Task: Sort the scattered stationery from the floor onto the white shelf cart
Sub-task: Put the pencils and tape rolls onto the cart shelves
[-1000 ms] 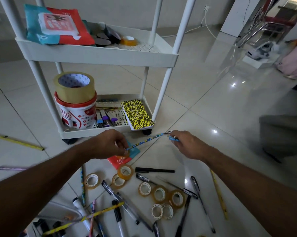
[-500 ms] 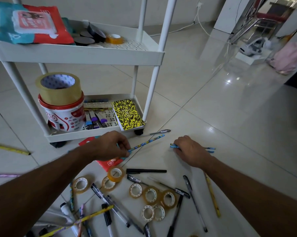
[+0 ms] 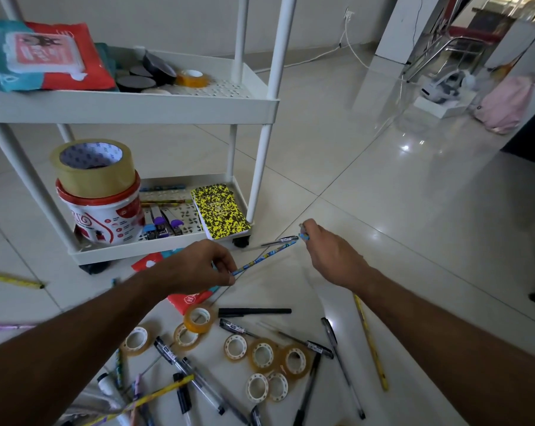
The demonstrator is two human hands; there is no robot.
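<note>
Half a second ago right hand [image 3: 330, 256] lay on floor pencils; now lifted, pinching a blue one at the tip of the pencil [image 3: 264, 256] the left hand [image 3: 198, 265] pinches. Cart [image 3: 155, 253] next, likely.

Wipes pack [image 3: 41, 55] cut by left edge, red packet [image 3: 186, 298] partly hidden under left hand [image 3: 198, 265], pens at bottom cropped
</note>
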